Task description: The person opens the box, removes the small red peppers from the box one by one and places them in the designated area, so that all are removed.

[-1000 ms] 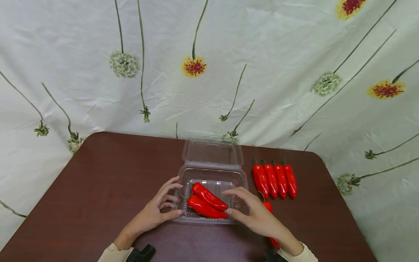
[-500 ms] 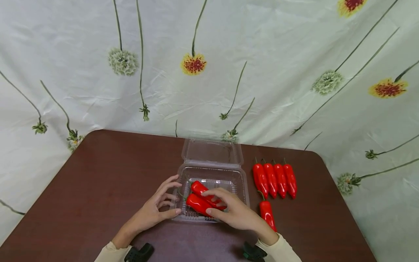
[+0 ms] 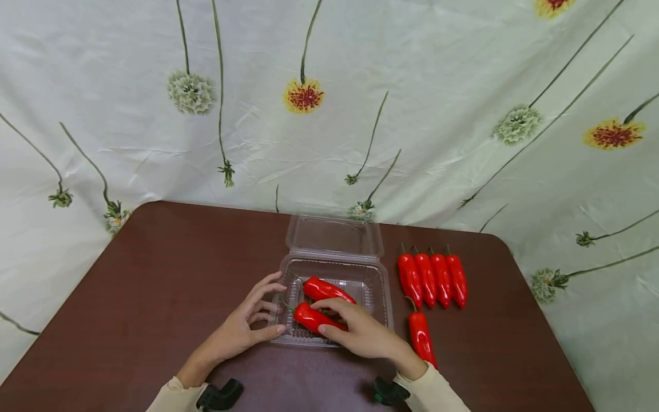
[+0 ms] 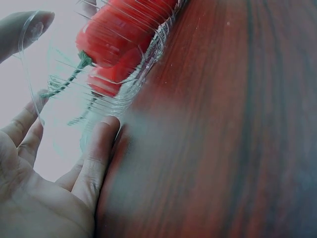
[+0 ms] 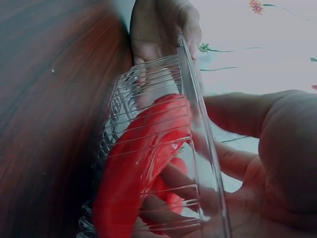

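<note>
A clear plastic clamshell container (image 3: 387, 286) lies with its lid (image 3: 334, 236) folded back. Two glossy red peppers with green stems are inside. My right hand (image 3: 368, 332) reaches over the right side and grips the front pepper (image 3: 309, 317) between thumb and fingers, covering its tip. Behind it, apart, lies the rear pepper (image 3: 321, 289). At the container's left wall, my left hand (image 3: 239, 329) rests with fingers spread, holding no pepper. Through the ribbed wall in the right wrist view, the front pepper (image 5: 143, 153) shows, with right-hand fingers (image 5: 173, 173) behind it.
Several more red peppers (image 3: 432, 280) lie side by side on the brown table (image 3: 170, 286), right of the container. Another pepper (image 3: 421, 337) lies nearer, partly behind the right forearm. A white flower-print cloth (image 3: 247, 114) hangs behind the table.
My right hand has moved left from the pepper tips onto the front pepper. A gap has opened between the two peppers in the container. The left hand stays at the left wall.
</note>
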Demonstrator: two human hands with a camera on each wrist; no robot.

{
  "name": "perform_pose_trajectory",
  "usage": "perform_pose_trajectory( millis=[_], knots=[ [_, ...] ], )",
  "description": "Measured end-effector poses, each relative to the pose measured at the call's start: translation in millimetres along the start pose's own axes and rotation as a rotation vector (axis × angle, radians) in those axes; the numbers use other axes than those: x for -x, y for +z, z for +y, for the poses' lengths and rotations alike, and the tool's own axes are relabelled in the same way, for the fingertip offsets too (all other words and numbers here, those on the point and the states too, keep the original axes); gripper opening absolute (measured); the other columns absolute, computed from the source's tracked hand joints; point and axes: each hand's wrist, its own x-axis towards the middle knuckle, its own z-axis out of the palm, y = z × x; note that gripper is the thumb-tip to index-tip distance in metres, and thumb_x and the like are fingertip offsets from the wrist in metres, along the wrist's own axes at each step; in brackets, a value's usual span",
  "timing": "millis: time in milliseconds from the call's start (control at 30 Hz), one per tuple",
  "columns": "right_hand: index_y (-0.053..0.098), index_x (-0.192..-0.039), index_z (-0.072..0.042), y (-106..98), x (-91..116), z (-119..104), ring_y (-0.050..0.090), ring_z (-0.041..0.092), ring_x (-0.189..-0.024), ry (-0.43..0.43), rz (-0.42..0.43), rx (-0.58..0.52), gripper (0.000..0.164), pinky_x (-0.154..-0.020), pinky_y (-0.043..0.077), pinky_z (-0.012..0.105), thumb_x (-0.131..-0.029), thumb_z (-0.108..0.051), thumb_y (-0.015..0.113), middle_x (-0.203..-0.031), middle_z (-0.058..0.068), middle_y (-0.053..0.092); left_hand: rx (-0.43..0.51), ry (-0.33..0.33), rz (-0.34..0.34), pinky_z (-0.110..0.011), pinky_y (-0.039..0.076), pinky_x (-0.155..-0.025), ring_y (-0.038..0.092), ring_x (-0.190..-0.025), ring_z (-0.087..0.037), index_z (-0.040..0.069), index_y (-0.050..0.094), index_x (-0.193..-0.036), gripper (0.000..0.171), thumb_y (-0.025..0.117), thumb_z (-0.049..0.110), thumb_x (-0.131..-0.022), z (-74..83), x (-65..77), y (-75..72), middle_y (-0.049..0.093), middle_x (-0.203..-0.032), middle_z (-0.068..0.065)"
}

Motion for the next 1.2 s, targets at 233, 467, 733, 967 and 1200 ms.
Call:
perform_pose_trajectory(
  millis=[233,467,733,967,1200],
  knots=[
    [0.053,-0.139,-0.019,1,-4,0,0.059,0.013,-0.113,0.004,-0.028,0.03,0.04,-0.099,0.048,0.034,-0.101,-0.029,0.06,-0.13,0.0,0.063,-0.008,0.006,0.008,-0.027,0.052,-0.091,0.059,-0.112,-0.026,0.007,0.037,-0.149,0.068,0.073,0.009,-0.092,1.5,-0.4,-0.4,0.013,-0.165,-0.005],
    [0.05,-0.141,-0.022,1,-4,0,0.06,0.013,-0.108,0.016,-0.036,0.0,0.042,-0.091,0.048,0.028,-0.101,-0.03,0.06,-0.122,0.003,0.065,-0.01,0.011,0.008,-0.028,0.052,-0.09,0.059,-0.112,-0.026,0.006,0.037,-0.149,0.067,0.073,0.009,-0.092,2.7,-0.4,-1.3,0.013,-0.165,-0.005],
    [0.046,-0.145,-0.021,-4,0,1,0.06,0.016,-0.105,0.008,0.02,-0.002,0.046,-0.09,0.049,0.029,-0.102,-0.028,0.059,-0.119,0.005,0.065,-0.007,0.0,-0.001,-0.028,0.052,-0.09,0.058,-0.112,-0.027,0.008,0.037,-0.15,0.068,0.073,0.009,-0.092,0.7,-4.1,0.0,0.012,-0.166,-0.004],
    [0.044,-0.146,-0.022,-8,0,4,0.06,0.015,-0.1,-0.026,0.008,0.014,0.045,-0.087,0.048,0.029,-0.103,-0.025,0.058,-0.117,0.006,0.065,-0.011,-0.007,0.0,-0.027,0.052,-0.091,0.058,-0.113,-0.024,0.009,0.034,-0.152,0.071,0.073,0.01,-0.092,-2.8,-2.4,0.3,0.014,-0.165,-0.004],
    [0.038,-0.153,-0.026,-20,4,1,0.057,0.02,-0.113,-0.046,0.054,0.002,0.054,-0.094,0.048,0.036,-0.103,-0.024,0.057,-0.14,0.002,0.056,-0.004,0.003,-0.004,-0.028,0.052,-0.091,0.058,-0.114,-0.024,0.01,0.03,-0.155,0.074,0.07,0.006,-0.093,-3.4,-0.8,-1.0,0.02,-0.162,-0.007]
  ],
)
